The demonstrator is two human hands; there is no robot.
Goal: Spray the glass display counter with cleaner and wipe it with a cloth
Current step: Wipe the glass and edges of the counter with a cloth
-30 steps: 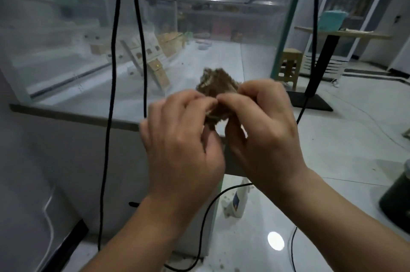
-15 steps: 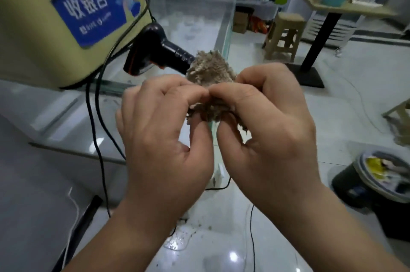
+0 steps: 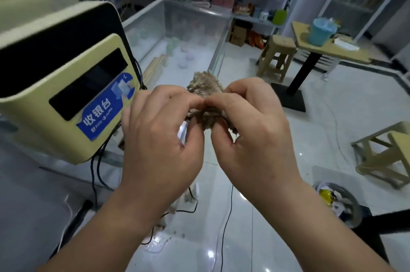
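Observation:
A bunched beige terry cloth (image 3: 205,87) sits pinched between both hands in the middle of the view. My left hand (image 3: 159,136) grips its left side with thumb and fingers; my right hand (image 3: 253,134) grips its right side, the fingertips of the two hands touching. The glass display counter (image 3: 195,34) stretches away behind the cloth, with small items inside it. No spray bottle shows.
A cream cash-register unit (image 3: 60,81) with a blue label stands on the counter at left, black cables hanging from it. On the tiled floor are wooden stools (image 3: 277,56), a small table with a blue bucket (image 3: 321,30), a full bin (image 3: 339,205) and loose cables.
The view has risen and swung right along the counter: the cash register now fills the left, and the handheld scanner is out of sight. Both hands keep the same grip on the cloth.

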